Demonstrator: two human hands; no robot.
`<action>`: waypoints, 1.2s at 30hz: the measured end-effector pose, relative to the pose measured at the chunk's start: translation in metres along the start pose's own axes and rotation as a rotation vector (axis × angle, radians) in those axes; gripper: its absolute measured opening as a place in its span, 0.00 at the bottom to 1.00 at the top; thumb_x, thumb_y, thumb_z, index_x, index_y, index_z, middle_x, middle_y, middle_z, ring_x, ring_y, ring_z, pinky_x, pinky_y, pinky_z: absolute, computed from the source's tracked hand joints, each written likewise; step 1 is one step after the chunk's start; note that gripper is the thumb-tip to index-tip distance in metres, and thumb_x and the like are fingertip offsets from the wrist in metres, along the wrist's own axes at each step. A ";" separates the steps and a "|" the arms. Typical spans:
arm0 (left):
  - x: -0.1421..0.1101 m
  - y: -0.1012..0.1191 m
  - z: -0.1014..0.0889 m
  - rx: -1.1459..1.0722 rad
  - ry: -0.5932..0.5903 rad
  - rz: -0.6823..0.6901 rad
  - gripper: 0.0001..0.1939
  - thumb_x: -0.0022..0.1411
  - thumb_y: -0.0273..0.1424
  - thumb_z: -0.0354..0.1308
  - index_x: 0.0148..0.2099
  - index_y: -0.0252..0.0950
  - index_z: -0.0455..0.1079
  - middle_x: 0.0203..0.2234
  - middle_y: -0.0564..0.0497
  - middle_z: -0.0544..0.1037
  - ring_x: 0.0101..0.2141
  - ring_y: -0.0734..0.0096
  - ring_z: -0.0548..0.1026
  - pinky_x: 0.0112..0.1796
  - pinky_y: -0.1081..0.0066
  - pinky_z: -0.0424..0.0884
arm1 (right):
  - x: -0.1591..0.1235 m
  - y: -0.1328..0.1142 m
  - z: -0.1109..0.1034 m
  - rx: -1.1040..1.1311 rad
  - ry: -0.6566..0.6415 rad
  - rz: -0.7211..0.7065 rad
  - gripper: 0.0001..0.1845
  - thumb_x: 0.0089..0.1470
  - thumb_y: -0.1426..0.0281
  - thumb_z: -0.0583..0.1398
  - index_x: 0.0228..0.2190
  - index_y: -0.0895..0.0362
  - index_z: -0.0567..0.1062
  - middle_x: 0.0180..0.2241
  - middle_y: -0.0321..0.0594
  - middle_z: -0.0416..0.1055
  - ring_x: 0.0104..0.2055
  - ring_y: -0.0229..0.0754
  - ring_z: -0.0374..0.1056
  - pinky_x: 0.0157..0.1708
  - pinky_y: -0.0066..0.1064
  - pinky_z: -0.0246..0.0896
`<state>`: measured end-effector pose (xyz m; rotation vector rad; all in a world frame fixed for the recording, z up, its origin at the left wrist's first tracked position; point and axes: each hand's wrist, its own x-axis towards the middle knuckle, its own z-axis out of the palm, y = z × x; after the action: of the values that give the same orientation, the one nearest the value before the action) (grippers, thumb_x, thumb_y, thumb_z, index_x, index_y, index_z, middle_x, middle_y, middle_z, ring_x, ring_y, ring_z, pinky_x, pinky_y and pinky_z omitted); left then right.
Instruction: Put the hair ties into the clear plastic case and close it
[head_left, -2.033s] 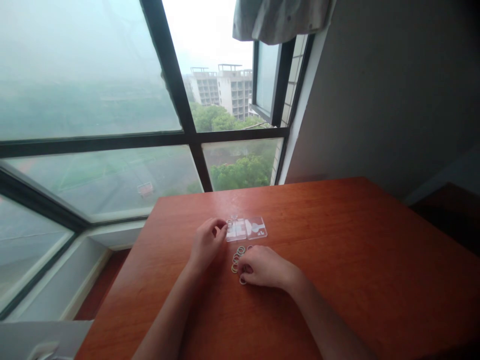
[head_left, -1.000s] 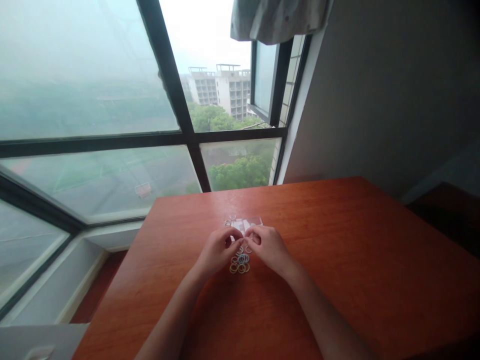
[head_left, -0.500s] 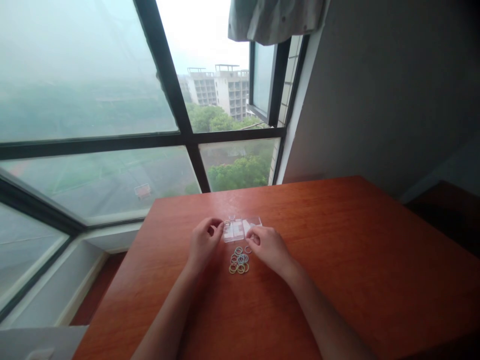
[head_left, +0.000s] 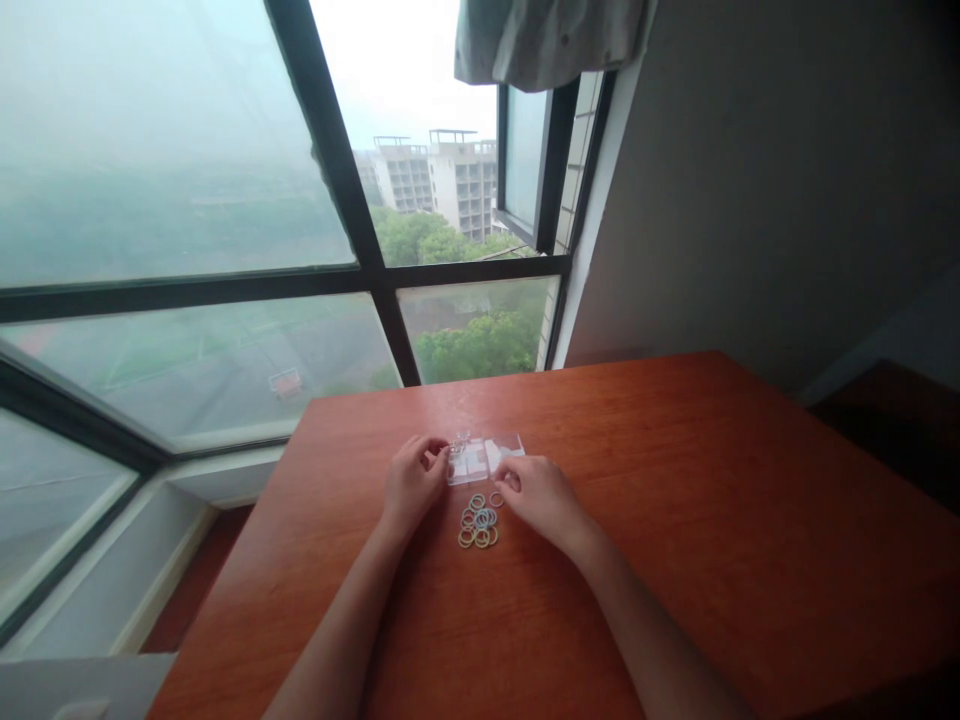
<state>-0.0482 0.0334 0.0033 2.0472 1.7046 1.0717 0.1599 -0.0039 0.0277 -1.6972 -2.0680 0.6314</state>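
A small clear plastic box [head_left: 468, 462] lies open on the table, its transparent lid [head_left: 510, 443] spread to the right. My left hand [head_left: 417, 482] is closed at the box's left edge, thumb and index finger against it. Over the front of the lid, my right hand [head_left: 536, 490] has its fingers curled together in a pinch; what they hold, if anything, is hidden. Several thin rings [head_left: 480, 519], some pale blue and some yellowish, lie in a loose pile in front of the box. One pinkish ring [head_left: 496, 499] rests near my right fingertips.
The reddish-brown wooden table [head_left: 675, 480] reaches back to a dark-framed window [head_left: 379, 275]. A grey wall [head_left: 735, 200] rises behind its right side, and a curtain [head_left: 547, 40] hangs at the top.
My two hands stay almost where they were, with only slight shifts of the fingers. The box and the ring pile have not visibly moved.
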 end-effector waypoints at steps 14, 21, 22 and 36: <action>-0.008 0.013 -0.021 0.007 -0.137 0.109 0.08 0.61 0.31 0.53 0.35 0.36 0.72 0.26 0.53 0.71 0.25 0.74 0.66 0.28 0.73 0.61 | -0.003 0.004 -0.002 0.085 -0.152 -0.083 0.04 0.50 0.68 0.62 0.28 0.54 0.79 0.26 0.35 0.76 0.28 0.36 0.68 0.27 0.25 0.52; -0.010 0.016 -0.020 0.005 -0.162 0.130 0.06 0.60 0.29 0.53 0.34 0.36 0.71 0.27 0.53 0.72 0.26 0.74 0.66 0.29 0.74 0.62 | -0.007 -0.004 0.003 0.114 -0.182 -0.148 0.06 0.47 0.70 0.63 0.31 0.54 0.79 0.27 0.35 0.75 0.30 0.36 0.67 0.28 0.24 0.52; -0.010 0.016 -0.020 0.004 -0.166 0.132 0.06 0.60 0.29 0.53 0.34 0.36 0.71 0.27 0.53 0.72 0.26 0.74 0.67 0.29 0.74 0.62 | -0.007 -0.004 0.003 0.110 -0.187 -0.165 0.06 0.46 0.71 0.63 0.30 0.54 0.79 0.27 0.34 0.75 0.30 0.36 0.66 0.28 0.24 0.52; -0.010 0.019 -0.019 -0.052 -0.171 0.122 0.06 0.60 0.30 0.53 0.34 0.36 0.72 0.26 0.53 0.71 0.25 0.75 0.65 0.28 0.75 0.61 | -0.006 0.000 0.004 0.087 -0.157 -0.207 0.06 0.48 0.75 0.59 0.27 0.55 0.77 0.26 0.34 0.74 0.28 0.35 0.65 0.28 0.25 0.50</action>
<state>-0.0474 0.0139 0.0245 2.1652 1.4713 0.9349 0.1585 -0.0101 0.0244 -1.4021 -2.2514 0.7967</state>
